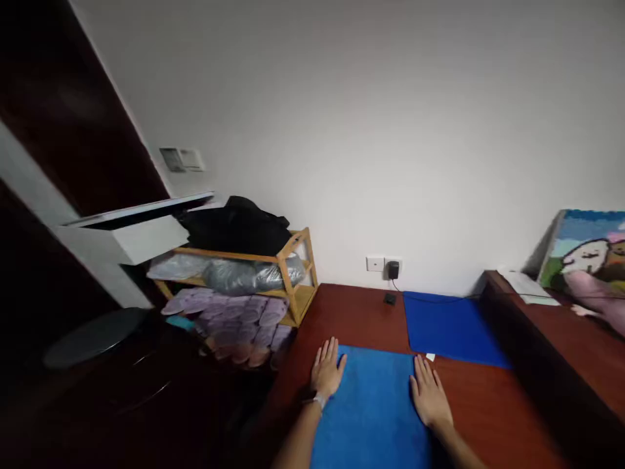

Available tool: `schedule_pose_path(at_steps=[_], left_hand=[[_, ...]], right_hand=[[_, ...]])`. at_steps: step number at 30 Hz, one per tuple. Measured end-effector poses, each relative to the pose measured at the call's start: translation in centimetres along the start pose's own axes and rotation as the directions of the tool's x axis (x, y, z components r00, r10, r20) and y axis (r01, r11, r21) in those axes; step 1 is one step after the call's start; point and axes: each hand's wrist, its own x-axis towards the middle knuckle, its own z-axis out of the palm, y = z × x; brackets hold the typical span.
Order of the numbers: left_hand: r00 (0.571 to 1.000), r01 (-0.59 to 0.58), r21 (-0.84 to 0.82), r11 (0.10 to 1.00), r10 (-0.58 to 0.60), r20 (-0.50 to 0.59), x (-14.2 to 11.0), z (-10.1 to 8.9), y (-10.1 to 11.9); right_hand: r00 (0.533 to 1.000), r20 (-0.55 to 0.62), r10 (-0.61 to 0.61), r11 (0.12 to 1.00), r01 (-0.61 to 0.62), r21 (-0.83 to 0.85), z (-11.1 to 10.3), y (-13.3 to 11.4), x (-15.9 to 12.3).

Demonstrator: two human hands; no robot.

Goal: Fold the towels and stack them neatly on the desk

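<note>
The left hand point(328, 369) and right hand point(430, 395) lie flat and open along opposite edges of a bright blue mat point(368, 410) on a reddish-brown wooden tabletop point(356, 319), just beside a darker blue mat point(452, 329), with a bamboo shelf point(297, 280) off to the left.

Soft dim light, dark left side, warped edges

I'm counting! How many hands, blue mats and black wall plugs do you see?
Hands: 2 (left hand, right hand)
Blue mats: 2 (lighter blue mat, darker blue mat)
Black wall plugs: 1 (black wall plug)
Total: 5
</note>
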Motion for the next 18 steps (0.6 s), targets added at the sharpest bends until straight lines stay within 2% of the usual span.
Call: schedule_pose_path(at_steps=[3, 5, 7, 9, 11, 13, 15, 16, 18], left_hand=[[0.998, 0.068, 0.024, 0.997, -0.069, 0.013, 0.7, -0.4, 0.0], [0.996, 0.094, 0.022, 0.995, -0.094, -0.005, 0.9, -0.8, 1.7], [0.997, 0.059, -0.012, 0.998, -0.06, -0.048, 0.6, -0.9, 5.5], [0.992, -0.096, -0.09, 0.991, 0.088, -0.086, -0.4, -0.6, 10.6], [0.963, -0.268, -0.183, 0.946, 0.259, -0.072, -1.7, 0.3, 15.7], [0.948, -0.314, -0.247, 0.917, 0.317, -0.027, -2.9, 1.3, 19.3], [0.951, -0.296, -0.265, 0.918, 0.309, 0.01, -3.7, 2.2, 20.2], [0.954, -0.285, -0.258, 0.923, 0.299, 0.018, -3.8, 2.4, 19.6], [0.964, -0.254, -0.217, 0.942, 0.266, 0.028, -3.7, 2.4, 16.5]], right_hand=[[1.0, -0.004, 0.013, 1.0, -0.013, 0.021, -0.2, -0.2, 0.2], [1.0, -0.013, 0.014, 0.999, -0.013, 0.036, -0.3, -0.3, 0.3], [1.0, -0.026, 0.006, 0.999, -0.005, 0.051, -0.5, -0.3, 0.3], [1.0, -0.028, 0.003, 0.998, -0.001, 0.062, -0.5, -0.2, 0.3], [1.0, -0.017, -0.02, 0.998, 0.021, 0.06, -0.5, 0.0, 0.3], [0.998, -0.008, -0.068, 0.997, 0.068, 0.047, -0.4, 0.1, 0.3], [0.996, -0.013, -0.084, 0.996, 0.084, 0.035, -0.4, 0.1, 0.3], [0.997, -0.019, -0.069, 0.997, 0.069, 0.037, -0.4, 0.1, 0.3], [0.999, -0.028, -0.025, 0.998, 0.026, 0.055, -0.6, -0.1, 0.3]])
